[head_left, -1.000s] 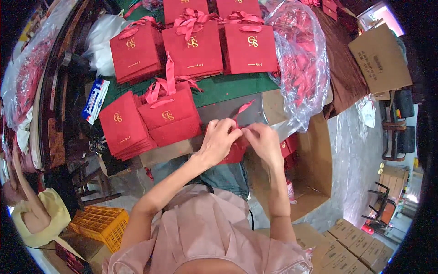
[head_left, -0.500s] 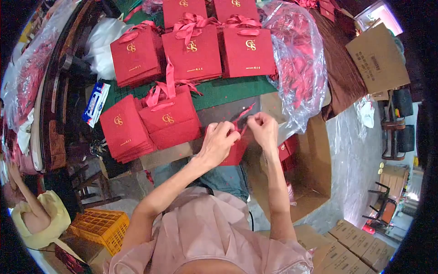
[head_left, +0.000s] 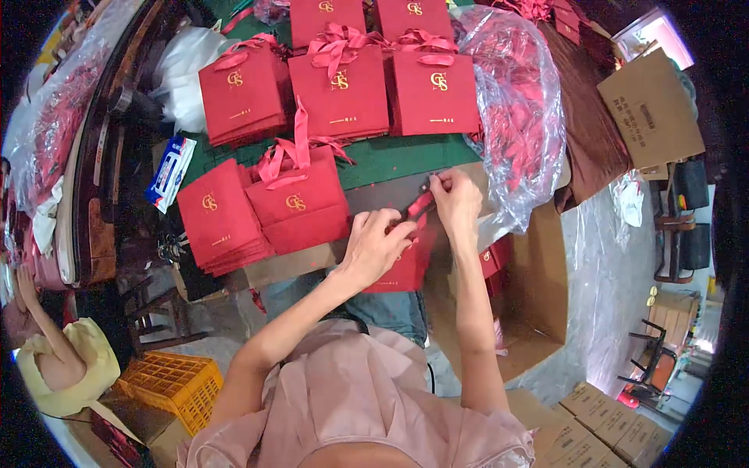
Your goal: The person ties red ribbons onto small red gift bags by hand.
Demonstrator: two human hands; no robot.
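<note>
A red paper gift bag (head_left: 398,274) lies at the table's near edge, partly under my left hand. My left hand (head_left: 378,248) is closed at the bag's top, thumb and fingers pinched on a red ribbon (head_left: 422,204). Farther right and slightly higher, my right hand (head_left: 457,204) pinches the ribbon's upper end between thumb and fingertips. The ribbon stretches between the two hands; its exact attachment to the bag is hidden by my fingers. Left of my left hand stand finished-looking bags (head_left: 300,222) with ribbon bows, beside a fanned stack of red bags (head_left: 214,218).
More red bag stacks (head_left: 339,97) stand at the back on green cloth (head_left: 382,160). Clear plastic (head_left: 519,117) with red ribbons bulges at right, above an open carton (head_left: 538,296) holding red bags. A yellow crate (head_left: 175,386) and another person's arm (head_left: 55,335) are at left.
My right hand has moved slightly up and away from the left, drawing the ribbon upward. The left hand stays near the bag's top. The whole view has shifted slightly.
</note>
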